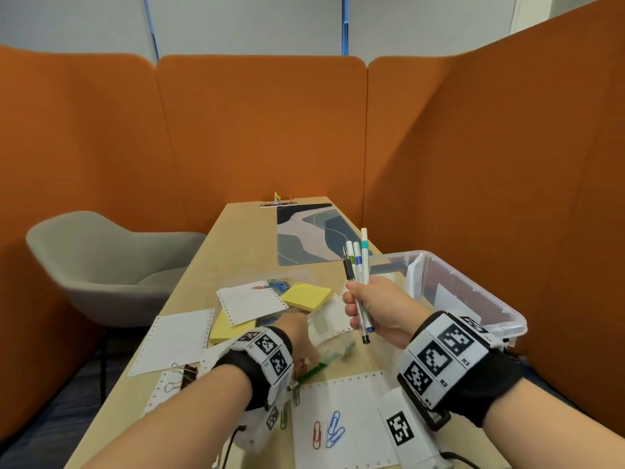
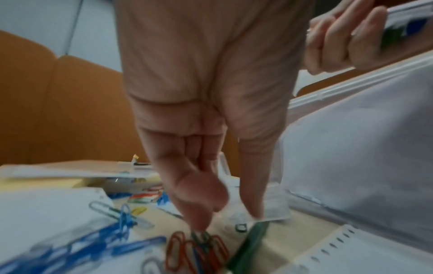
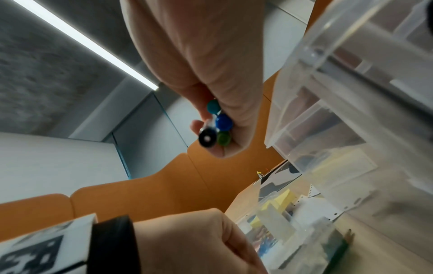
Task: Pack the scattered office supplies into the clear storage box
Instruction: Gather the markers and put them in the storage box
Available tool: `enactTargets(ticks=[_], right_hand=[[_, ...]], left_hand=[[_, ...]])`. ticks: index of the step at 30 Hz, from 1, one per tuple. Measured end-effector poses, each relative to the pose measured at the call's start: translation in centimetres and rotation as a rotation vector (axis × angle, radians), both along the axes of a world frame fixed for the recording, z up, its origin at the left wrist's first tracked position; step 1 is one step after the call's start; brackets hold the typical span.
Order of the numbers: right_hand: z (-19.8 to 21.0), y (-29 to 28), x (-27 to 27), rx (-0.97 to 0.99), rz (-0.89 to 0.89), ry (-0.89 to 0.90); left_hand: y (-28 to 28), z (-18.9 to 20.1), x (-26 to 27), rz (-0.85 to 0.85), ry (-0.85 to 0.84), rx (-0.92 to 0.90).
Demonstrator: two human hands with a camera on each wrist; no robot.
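From the head view, at right of center, our right hand [image 1: 375,309] grips four pens [image 1: 357,265] upright beside the box [image 1: 480,292] at right. Left wrist view: our left hand [image 2: 206,129], fingers loose, touches clips [image 2: 199,250] on the worktop [image 2: 281,231] at the bottom. Right wrist view: pen ends at center.
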State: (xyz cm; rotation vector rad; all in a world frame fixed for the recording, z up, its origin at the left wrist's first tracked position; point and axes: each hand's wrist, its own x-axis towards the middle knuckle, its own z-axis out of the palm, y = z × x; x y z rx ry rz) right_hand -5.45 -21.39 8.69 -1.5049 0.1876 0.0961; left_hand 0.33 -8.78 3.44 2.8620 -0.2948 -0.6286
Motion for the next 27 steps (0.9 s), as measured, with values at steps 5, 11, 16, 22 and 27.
enactTargets(ticks=[5, 11, 16, 22, 27], right_hand=[[-0.3, 0.4, -0.1, -0.056, -0.018, 0.018], [-0.3, 0.2, -0.3, -0.007, -0.065, 0.017], [-0.3, 0.0, 0.0, 0.025, -0.089, -0.003], [-0.5, 1.1, 0.3, 0.002, -0.083, -0.007], [-0.3, 1.7, 0.4, -0.034, -0.139, -0.061]], left_hand=[[-0.5, -1.1, -0.2, -0.067, 0.023, 0.115], [0.7, 1.1, 0.2, 0.001, 0.060, -0.009], [3.6, 5.1, 0.6, 0.022, 0.175, -0.344], [1.5, 7.1, -1.6, 0.088, 0.094, -0.892], [-1.7, 6.4, -3.0, 0.131, -0.038, -0.915]])
